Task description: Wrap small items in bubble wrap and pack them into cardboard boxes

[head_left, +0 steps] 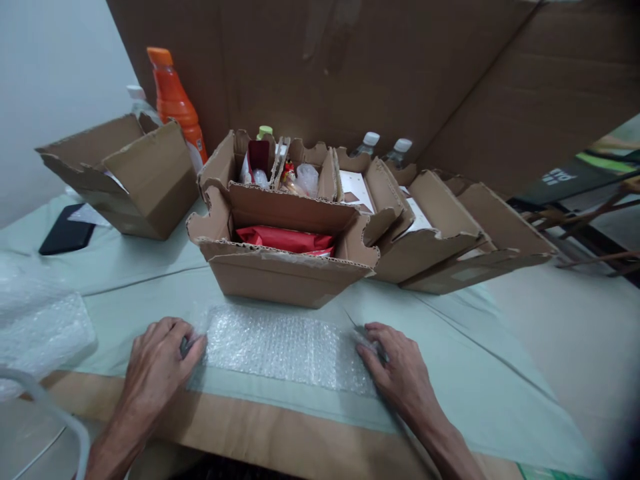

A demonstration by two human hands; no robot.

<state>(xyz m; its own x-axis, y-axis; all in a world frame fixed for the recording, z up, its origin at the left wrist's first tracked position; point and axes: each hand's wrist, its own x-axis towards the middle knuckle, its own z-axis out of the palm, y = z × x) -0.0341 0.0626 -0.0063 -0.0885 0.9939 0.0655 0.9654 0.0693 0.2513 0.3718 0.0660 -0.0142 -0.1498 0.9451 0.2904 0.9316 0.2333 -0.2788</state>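
A strip of bubble wrap (280,347) lies flat across the green cloth, close to the table's front edge. At its left end, my left hand (163,353) is closed on the wrap between thumb and fingers. My right hand (395,363) pinches the opposite end the same way. Just behind the strip stands an open cardboard box (280,277) with a red package (285,239) inside. Anything under my palms is hidden.
More open boxes (430,247) stand in a row behind, some with white items. Another box (150,180) is at the left, near an orange bottle (175,100) and a black phone-like slab (67,230). More bubble wrap (45,320) lies left. A cardboard wall (300,73) rises behind.
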